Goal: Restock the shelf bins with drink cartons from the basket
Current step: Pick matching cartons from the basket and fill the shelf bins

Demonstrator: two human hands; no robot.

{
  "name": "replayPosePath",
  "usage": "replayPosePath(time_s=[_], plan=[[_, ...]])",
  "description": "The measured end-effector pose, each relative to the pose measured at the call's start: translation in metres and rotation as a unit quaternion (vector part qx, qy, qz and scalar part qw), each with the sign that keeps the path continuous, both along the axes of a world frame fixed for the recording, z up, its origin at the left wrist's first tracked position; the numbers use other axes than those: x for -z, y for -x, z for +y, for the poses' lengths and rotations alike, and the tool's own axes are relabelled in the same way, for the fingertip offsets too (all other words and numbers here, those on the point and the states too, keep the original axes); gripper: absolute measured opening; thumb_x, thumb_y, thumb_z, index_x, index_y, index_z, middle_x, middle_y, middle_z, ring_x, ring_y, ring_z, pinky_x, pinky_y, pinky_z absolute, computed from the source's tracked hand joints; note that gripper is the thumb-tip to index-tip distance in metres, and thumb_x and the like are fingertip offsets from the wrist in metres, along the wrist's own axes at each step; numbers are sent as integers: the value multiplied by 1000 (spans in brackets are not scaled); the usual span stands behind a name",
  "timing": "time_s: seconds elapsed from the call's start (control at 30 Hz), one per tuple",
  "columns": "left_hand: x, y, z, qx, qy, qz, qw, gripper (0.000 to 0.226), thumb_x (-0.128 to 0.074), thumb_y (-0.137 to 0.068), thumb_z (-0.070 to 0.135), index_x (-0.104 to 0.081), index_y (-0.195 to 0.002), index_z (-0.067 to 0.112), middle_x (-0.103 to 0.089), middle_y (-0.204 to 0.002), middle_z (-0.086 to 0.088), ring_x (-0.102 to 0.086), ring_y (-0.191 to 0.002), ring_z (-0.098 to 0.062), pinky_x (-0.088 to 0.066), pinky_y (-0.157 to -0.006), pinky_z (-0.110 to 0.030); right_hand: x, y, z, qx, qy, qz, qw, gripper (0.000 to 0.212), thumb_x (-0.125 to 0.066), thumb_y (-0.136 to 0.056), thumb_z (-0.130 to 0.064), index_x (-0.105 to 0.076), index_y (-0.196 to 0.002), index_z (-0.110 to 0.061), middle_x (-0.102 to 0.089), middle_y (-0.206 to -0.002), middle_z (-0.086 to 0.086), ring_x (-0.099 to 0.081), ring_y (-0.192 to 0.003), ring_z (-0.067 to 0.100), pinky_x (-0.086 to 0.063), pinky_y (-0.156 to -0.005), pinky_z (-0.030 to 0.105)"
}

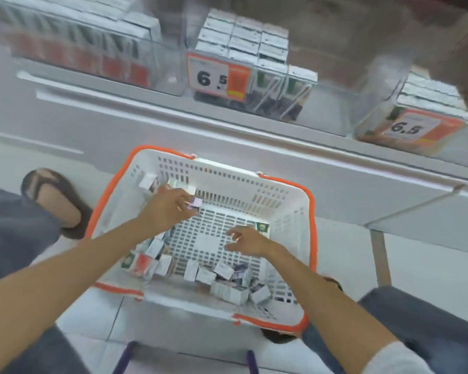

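step: pick cartons | left grip at purple carton by basket's far wall, hold unclear | right grip wide, empty, mid-basket | tip: pinch carton's sides squarely before lifting

A shop: price tags on stocked shelf bins, shopping basket.

Bright, even white light falls from overhead, so shadows on the floor tiles around the basket are faint and soft. Motion blur smears the whole frame, heaviest from 10 to 2 o'clock, where the clear shelf bins carry pale glare. The price tag at 12 o'clock is half legible. Wide-angle distortion bows the shelf edge and stretches the forearms toward 7 and 5 o'clock. The left hand blurs against a drink carton, its grip unreadable.
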State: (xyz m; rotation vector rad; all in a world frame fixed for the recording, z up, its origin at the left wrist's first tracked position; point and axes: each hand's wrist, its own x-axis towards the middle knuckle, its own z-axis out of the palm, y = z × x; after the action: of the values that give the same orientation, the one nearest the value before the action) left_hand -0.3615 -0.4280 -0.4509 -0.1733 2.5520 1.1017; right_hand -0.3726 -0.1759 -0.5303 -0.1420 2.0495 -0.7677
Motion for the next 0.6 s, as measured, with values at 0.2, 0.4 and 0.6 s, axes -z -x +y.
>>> replayPosePath(time_s=[0.2, 0.4, 0.6], plan=[[66, -24, -35, -18, -47, -69, 996, 14, -73, -84, 17, -63, -91, 24, -62, -80, 2, -61, -67, -1, -48, -67, -17, 74, -35, -17, 46, -14, -116, 992, 57, -59, -97, -22, -34, -144, -2, -40, -146, 22, -59, -103, 28, -53, -87, 37], [83, -16, 7, 14, -98, -149, 984, 49, -68, -89, 26, -50, -134, 18, -54, -132, -3, -55, -118, -23, -46, -96, -34, 45, -4, -11, 171, 100, -86, 976, 56, -54, -99, -33, -36, -147, -12, -44, -147, 9, -65, -96, 8, -55, -83, 22], [99, -13, 33, -7, -236, -265, 935, 20, -75, -84, 24, -59, -96, 19, -67, -71, 18, -69, -68, -4, -58, -63, -22, 20, 45, 3, 237, 189, -54, 951, 25, -60, -95, -32, -70, -113, -18, -71, -110, -3, -66, -104, 17, -50, -89, 31]])
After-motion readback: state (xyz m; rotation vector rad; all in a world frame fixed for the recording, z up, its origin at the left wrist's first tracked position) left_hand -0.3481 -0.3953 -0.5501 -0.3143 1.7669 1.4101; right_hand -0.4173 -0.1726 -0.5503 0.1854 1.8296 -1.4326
